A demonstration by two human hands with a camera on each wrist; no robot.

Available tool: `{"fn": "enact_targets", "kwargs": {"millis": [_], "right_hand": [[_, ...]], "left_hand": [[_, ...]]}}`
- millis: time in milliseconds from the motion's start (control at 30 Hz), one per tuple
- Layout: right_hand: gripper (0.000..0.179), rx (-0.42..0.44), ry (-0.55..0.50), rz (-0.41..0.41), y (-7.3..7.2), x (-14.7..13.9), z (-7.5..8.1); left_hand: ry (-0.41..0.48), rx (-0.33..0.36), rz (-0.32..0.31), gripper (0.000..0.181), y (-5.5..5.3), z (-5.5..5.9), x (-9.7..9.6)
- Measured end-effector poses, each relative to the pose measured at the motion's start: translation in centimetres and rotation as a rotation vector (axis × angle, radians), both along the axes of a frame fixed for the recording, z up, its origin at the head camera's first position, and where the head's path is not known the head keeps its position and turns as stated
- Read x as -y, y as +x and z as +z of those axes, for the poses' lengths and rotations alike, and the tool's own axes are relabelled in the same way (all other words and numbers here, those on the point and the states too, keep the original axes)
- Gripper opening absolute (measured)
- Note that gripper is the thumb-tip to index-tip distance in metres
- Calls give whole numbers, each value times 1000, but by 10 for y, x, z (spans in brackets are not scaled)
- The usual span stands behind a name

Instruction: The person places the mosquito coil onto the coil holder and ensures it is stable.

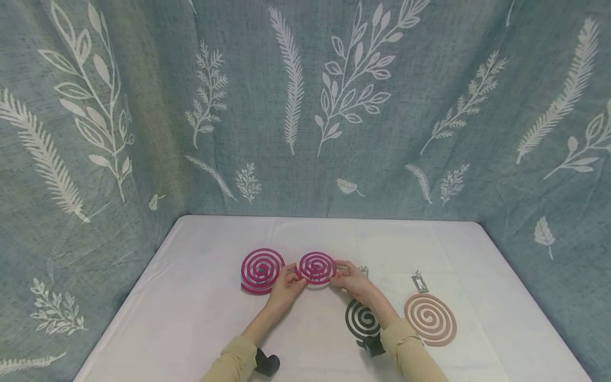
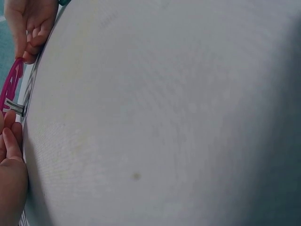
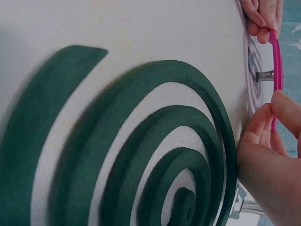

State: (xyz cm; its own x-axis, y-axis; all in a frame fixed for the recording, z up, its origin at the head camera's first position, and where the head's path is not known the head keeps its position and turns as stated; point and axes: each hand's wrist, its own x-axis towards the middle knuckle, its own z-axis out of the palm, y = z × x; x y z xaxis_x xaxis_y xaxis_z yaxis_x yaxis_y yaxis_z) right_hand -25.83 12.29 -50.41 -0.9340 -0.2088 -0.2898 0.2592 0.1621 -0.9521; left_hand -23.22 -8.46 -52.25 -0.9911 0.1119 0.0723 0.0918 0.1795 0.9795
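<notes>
Both hands hold a magenta mosquito coil [image 1: 316, 268] by its opposite edges, over the back middle of the table. My left hand [image 1: 285, 286] pinches its left edge, and my right hand [image 1: 355, 281] pinches the right one. Seen edge-on in the right wrist view, the coil [image 3: 277, 61] has a small metal stand [image 3: 265, 75] at its underside. A second magenta coil [image 1: 253, 281] lies just left of my left hand, which overlaps its edge. Below my right wrist is a dark green coil [image 1: 354, 318], partly covered by the forearm.
A tan coil [image 1: 429, 318] lies to the right, with a metal stand [image 1: 420, 282] behind it. Another stand [image 1: 364, 270] shows behind my right hand. Dark pieces lie by the sleeves: one [image 1: 268, 364] at the left, one [image 1: 372, 346] at the right. Patterned curtains [image 1: 305, 185] surround the white table [image 1: 215, 239].
</notes>
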Motion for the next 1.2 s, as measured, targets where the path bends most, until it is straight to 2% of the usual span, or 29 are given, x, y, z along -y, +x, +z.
{"fn": "enact_targets", "kwargs": {"millis": [300,767,967,1200], "right_hand": [[60,11,21,-5,5,0,-3],[61,4,-2,-5,2,0,-2],[61,7,-12,2,2,0,-1],[62,6,-19,0,2,0,0]], "left_hand": [[13,31,14,52,2,-4,0],[-7,-3,-2,52,0,-6,1],[-24,8,-12,54,-1,-4,2],[-19,-14,-8,53,1,0,1]]}}
